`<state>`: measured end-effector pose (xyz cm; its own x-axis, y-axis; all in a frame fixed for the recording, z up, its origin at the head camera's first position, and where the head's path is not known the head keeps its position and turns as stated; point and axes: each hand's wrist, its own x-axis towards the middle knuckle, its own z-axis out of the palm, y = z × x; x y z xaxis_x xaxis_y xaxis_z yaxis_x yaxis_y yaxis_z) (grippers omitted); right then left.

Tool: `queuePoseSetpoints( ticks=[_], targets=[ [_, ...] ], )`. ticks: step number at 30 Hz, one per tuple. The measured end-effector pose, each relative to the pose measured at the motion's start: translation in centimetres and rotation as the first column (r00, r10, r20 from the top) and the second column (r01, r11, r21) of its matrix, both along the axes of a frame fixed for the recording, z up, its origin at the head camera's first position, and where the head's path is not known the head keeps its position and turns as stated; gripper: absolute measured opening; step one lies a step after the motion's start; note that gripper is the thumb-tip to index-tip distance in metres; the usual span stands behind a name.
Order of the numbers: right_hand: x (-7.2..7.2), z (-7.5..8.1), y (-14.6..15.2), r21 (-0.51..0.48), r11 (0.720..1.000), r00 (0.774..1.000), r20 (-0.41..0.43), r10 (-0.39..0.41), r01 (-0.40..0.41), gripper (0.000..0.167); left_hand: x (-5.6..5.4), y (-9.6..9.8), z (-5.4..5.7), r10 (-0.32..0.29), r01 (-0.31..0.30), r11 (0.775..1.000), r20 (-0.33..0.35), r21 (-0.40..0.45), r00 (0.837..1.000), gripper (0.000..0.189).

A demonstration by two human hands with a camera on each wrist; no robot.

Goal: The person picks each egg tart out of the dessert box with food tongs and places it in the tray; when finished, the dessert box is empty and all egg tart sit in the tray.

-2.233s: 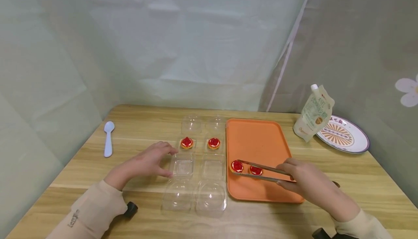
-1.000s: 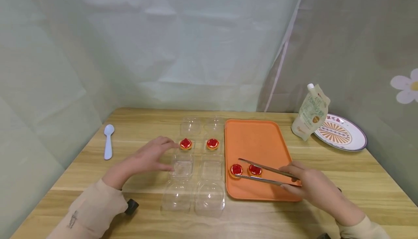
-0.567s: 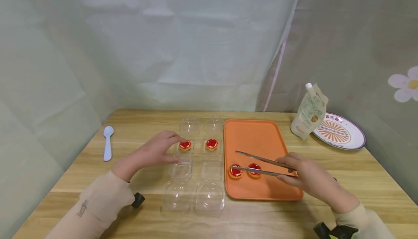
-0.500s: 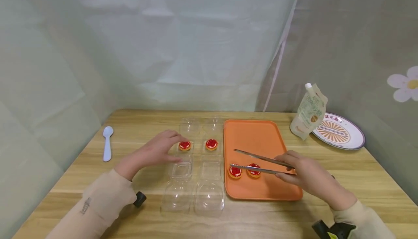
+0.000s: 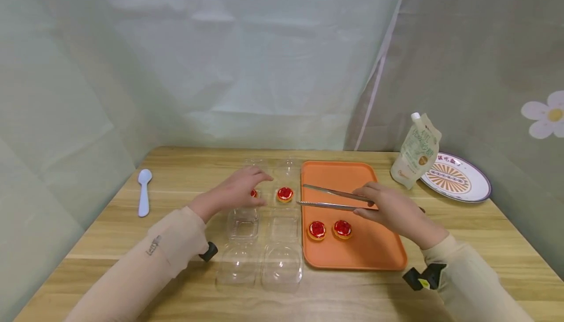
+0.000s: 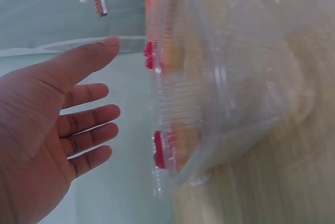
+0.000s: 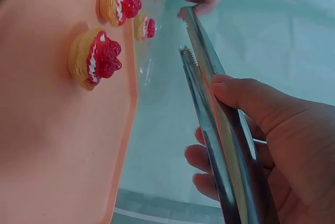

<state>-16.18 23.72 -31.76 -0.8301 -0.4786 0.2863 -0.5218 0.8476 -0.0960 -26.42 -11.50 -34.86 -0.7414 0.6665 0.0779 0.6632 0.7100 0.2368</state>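
Observation:
My right hand (image 5: 394,212) grips metal tongs (image 5: 328,206), their arms parted, tips just left of the orange tray's edge and nothing between them. Below them on the tray (image 5: 345,175) sit two red-topped tarts (image 5: 317,230) side by side. My left hand (image 5: 240,187), fingers apart and holding nothing, hovers over the far left clear plastic box, partly hiding the tart (image 5: 253,193) in it. Another tart (image 5: 285,194) sits in the far right box. Nearer to me, two more clear boxes (image 5: 284,228) lie with lids (image 5: 283,268) folded back and nothing inside.
A pale blue spoon (image 5: 144,192) lies at the table's left side. Toward the back right, a spouted pouch (image 5: 416,153) stands beside a patterned oval plate (image 5: 458,177). Curtains (image 5: 246,67) hang behind the table.
The tongs have risen off the front left tart and moved toward the far boxes, leaving both tray tarts in place. My left hand has moved right and forward over the far left tart.

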Motion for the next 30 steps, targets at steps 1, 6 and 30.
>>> queuePoseSetpoints(
  ticks=[1, 6, 30],
  targets=[
    [-0.4, 0.1, -0.2, 0.008, 1.000, 1.000, 0.001, 0.000, 0.000, 0.033, -0.2, 0.2, -0.1, 0.001, -0.001, 1.000, 0.001, -0.006, 1.000, 0.062],
    [-2.2, 0.2, -1.2, 0.047, 0.999, 1.000, 0.021, -0.004, 0.003, 0.034, -1.1, 1.3, -0.7, 0.018, -0.017, 0.999, 0.033, -0.029, 0.999, 0.068],
    [-5.7, 0.6, -4.9, 0.187, 0.982, 0.988, 0.153, 0.003, -0.032, 0.024, -2.4, 3.0, -1.9, 0.038, -0.034, 0.999, 0.120, -0.029, 0.992, 0.071]
  ],
)
